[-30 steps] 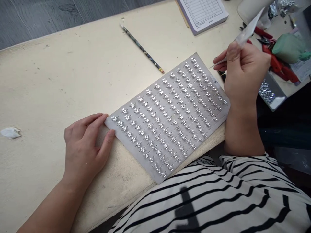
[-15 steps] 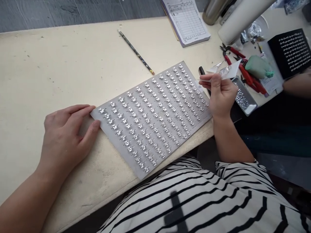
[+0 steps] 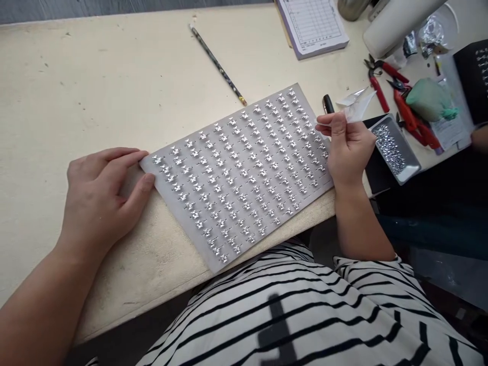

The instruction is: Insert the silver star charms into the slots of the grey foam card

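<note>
A grey display board (image 3: 198, 203) lies at a slant on the table, bearing rows of small shiny silver pieces set in slits. My left hand (image 3: 101, 198) holds its left corner between thumb and index finger. By the board's right edge, my right hand (image 3: 348, 147) is closed on a folded white paper (image 3: 358, 108) that sticks up past the fingers. What lies under the right fingertips is hidden. A black-capped pen (image 3: 328, 104) shows just beyond that hand.
On the cream table (image 3: 95, 91) lies a patterned pencil (image 3: 217, 63). A form pad (image 3: 314, 25) is at the back. To the right are a tray of silver bits (image 3: 392, 147), red-handled pliers (image 3: 415, 119), a green bundle (image 3: 430, 99) and a white roll (image 3: 400, 25). Another person's arm (image 3: 479, 138) shows at the right edge.
The view has shifted, so the pad and tools sit higher and farther right. Both hands keep their places at the board. The white paper in my right hand has tilted slightly.
</note>
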A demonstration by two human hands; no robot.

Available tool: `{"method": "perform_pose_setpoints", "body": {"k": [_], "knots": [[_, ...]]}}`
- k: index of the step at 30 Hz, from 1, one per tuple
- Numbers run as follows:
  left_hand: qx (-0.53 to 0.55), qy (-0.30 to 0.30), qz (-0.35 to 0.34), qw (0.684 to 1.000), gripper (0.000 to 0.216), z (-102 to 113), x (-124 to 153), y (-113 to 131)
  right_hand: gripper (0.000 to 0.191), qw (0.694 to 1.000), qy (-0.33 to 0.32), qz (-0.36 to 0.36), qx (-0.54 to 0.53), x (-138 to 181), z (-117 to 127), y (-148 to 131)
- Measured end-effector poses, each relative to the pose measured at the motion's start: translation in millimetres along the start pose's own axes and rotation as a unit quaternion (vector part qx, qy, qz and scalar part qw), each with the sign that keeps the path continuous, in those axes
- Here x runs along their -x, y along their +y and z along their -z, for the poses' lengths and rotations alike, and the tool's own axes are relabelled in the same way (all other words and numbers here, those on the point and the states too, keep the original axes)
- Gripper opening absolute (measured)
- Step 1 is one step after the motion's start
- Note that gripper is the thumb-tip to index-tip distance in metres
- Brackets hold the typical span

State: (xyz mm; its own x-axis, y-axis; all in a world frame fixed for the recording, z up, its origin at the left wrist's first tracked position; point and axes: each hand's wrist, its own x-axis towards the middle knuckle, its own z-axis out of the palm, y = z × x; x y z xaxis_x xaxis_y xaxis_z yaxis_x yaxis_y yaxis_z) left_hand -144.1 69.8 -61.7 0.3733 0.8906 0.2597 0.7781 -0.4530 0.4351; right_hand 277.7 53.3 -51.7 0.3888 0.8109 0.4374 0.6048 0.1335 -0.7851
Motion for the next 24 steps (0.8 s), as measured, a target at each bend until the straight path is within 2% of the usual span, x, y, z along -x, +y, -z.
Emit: {"method": "perform_pose_setpoints", "body": {"k": [15, 20, 24], "knots": [[0.003, 0.0, -0.003, 1.0, 0.046, 0.1, 0.9, -0.5, 0.035, 1.0, -0.005, 0.001, -0.01, -1.1, 0.2, 0.4], [0.004, 0.0, -0.002, 1.0, 0.045, -0.4, 0.2, -0.4, 0.034, 0.999, 0.022, 0.019, -0.045, 0.9, -1.0, -2.0], [0.003, 0.001, -0.001, 1.0, 0.045, -0.7, -0.4, 0.5, 0.032, 0.996, 0.016, 0.022, -0.086, 4.3, -3.1, -5.3]]}}
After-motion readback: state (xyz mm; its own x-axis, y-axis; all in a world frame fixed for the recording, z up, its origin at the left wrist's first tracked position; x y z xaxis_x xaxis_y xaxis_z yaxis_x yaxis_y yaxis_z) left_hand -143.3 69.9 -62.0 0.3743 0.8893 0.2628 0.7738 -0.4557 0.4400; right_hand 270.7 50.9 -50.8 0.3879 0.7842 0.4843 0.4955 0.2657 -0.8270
